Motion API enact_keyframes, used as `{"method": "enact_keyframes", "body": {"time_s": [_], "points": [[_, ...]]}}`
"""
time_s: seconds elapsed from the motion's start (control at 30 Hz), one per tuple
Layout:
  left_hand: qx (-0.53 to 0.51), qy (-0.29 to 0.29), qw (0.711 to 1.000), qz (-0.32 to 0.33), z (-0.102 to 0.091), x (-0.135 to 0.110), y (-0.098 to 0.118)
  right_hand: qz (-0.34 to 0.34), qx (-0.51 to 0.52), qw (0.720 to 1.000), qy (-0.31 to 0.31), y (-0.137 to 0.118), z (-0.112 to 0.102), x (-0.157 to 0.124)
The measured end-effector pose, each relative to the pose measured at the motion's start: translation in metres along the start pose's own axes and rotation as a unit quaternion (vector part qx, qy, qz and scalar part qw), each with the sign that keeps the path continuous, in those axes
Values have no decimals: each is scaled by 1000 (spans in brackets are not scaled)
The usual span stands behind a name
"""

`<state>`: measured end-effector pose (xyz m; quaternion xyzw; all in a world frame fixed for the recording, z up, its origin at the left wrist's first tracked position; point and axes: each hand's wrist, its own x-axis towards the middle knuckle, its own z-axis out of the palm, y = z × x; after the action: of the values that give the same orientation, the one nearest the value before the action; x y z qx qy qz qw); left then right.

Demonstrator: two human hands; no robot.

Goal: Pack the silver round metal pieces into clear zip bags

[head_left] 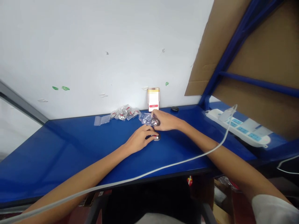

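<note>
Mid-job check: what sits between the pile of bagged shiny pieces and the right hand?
In the head view, crumpled clear plastic shows between the pile of bagged shiny pieces and the right hand, with a shiny rounded piece against the hand.

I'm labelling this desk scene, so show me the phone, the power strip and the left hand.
Phone [153,100]: head view, on its lit screen.
Power strip [242,129]: head view, middle of its top face.
Left hand [139,138]: head view, on the back of the hand.
</note>
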<state>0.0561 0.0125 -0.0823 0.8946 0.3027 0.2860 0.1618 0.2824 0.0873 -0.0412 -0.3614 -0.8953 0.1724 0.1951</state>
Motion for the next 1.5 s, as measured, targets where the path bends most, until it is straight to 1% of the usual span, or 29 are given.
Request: {"method": "enact_keyframes", "body": {"time_s": [0.07,0.13,0.23,0.27,0.33,0.37,0.43,0.47,0.5,0.53,0.63,0.7,0.77,0.9,0.97,1.07,1.17,1.3,1.5], "points": [[4,10,1000,-1,1,-2,-3,-6,7,1000,3,0,1,0],[6,11,1000,8,-3,-4,-2,-8,10,1000,6,1,1,1],[-28,10,999,30,-16,-6,9,-3,11,1000,10,3,2,1],[-52,19,998,29,-23,-6,12,-1,11,1000,10,3,2,1],[-109,69,992,-6,-39,-5,17,3,6,1000,12,4,2,1],[-136,110,984,-35,-47,-5,17,5,-1,1000,15,4,3,1],[-171,196,961,-90,-63,-4,11,7,-19,999,28,4,4,1],[-176,228,952,-108,-70,-3,7,3,-30,999,37,3,5,1],[-173,245,946,-120,-77,-3,1,-4,-39,998,46,2,6,1],[-162,250,946,-129,-82,-3,-4,-12,-47,997,55,1,7,1],[-120,229,955,-146,-91,-4,-15,-38,-56,996,64,-1,9,0],[-112,214,957,-158,-91,-5,-17,-51,-58,995,68,-2,10,0],[-131,210,953,-172,-87,-4,-16,-61,-65,993,74,-2,11,0],[-191,242,933,-184,-80,1,-12,-81,-82,990,77,-4,11,0],[-204,257,926,-188,-80,3,-9,-92,-94,988,76,-7,11,0],[-201,267,921,-199,-80,3,-4,-97,-106,987,74,-13,11,0],[-165,268,924,-217,-80,2,-5,-102,-110,986,74,-16,10,0],[-126,255,928,-242,-79,0,-12,-105,-111,985,75,-15,11,-1],[-182,211,927,-251,-79,0,-18,-106,-122,984,70,-16,11,0]]}}
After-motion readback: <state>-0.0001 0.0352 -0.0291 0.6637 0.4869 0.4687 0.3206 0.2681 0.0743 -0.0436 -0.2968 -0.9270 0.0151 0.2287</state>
